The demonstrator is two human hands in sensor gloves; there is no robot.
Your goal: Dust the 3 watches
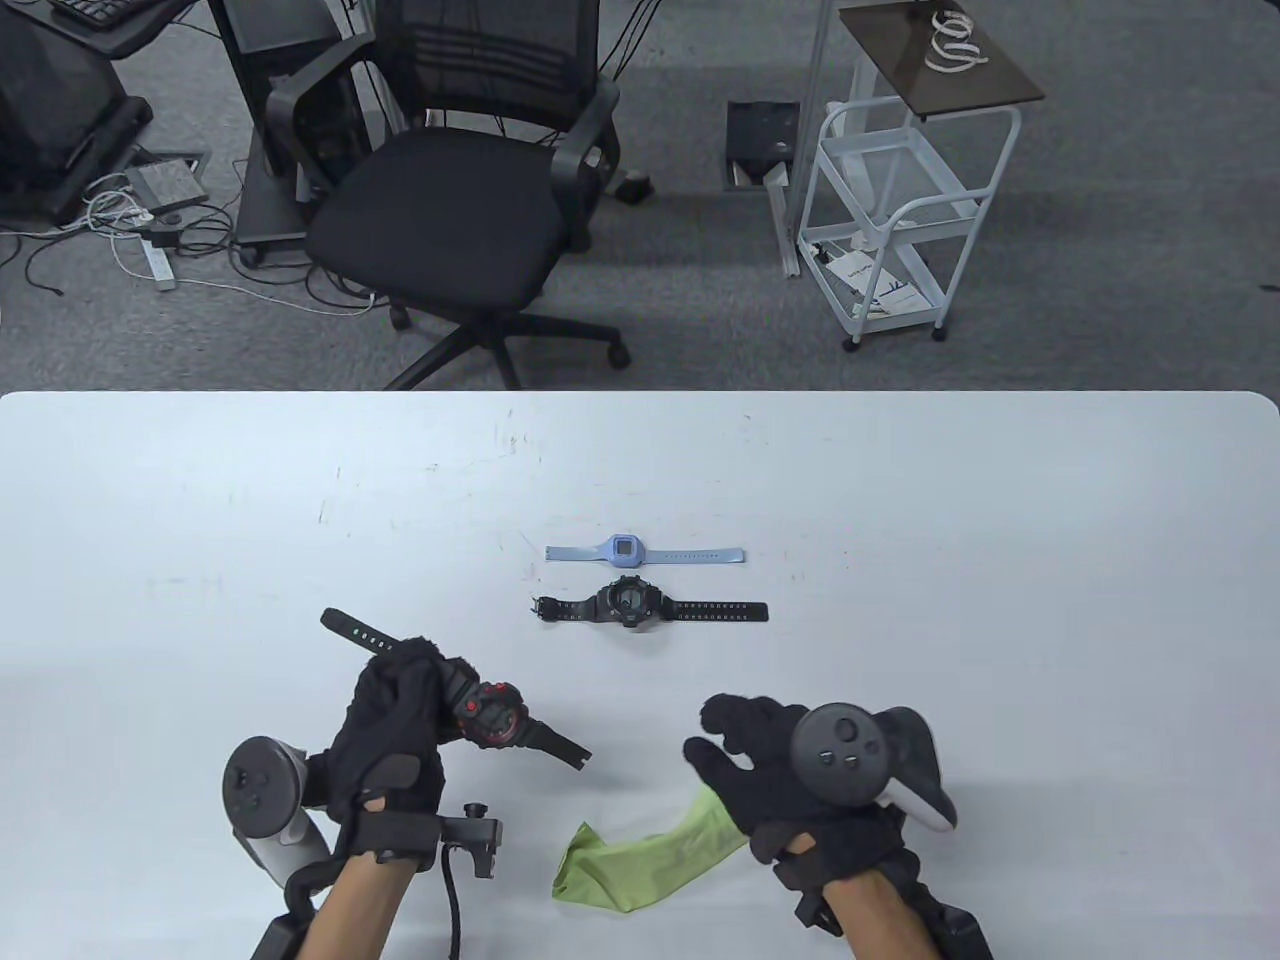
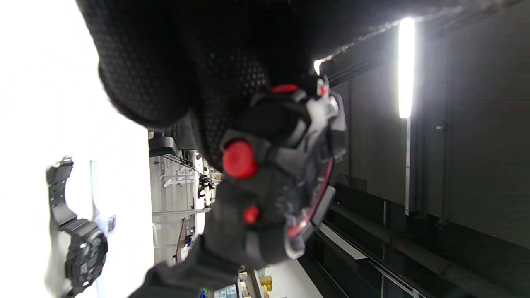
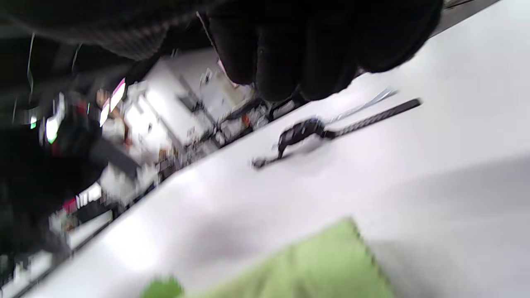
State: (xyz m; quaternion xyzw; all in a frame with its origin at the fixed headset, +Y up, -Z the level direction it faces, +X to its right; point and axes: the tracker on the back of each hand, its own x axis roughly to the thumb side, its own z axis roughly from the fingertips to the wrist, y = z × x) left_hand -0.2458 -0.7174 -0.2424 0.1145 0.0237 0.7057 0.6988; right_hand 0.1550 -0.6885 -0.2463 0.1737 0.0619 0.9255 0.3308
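Observation:
My left hand [image 1: 398, 712] grips a black watch with red trim [image 1: 492, 712] by its strap, lifted off the white table [image 1: 1000, 560]. Up close in the left wrist view, the watch case [image 2: 285, 178] shows its red buttons. A light blue watch [image 1: 624, 550] and a black watch [image 1: 630, 603] lie flat, side by side, at mid-table; the black watch [image 2: 83, 252] [image 3: 306, 129] shows in both wrist views. My right hand [image 1: 745, 762] hovers over one end of a green cloth [image 1: 630, 865] [image 3: 314, 265]. Its fingers [image 3: 290, 54] are loosely curled and hold nothing I can see.
A black office chair [image 1: 450, 200] and a white wire cart [image 1: 900, 200] stand on the floor beyond the table's far edge. Cables lie on the floor at the far left.

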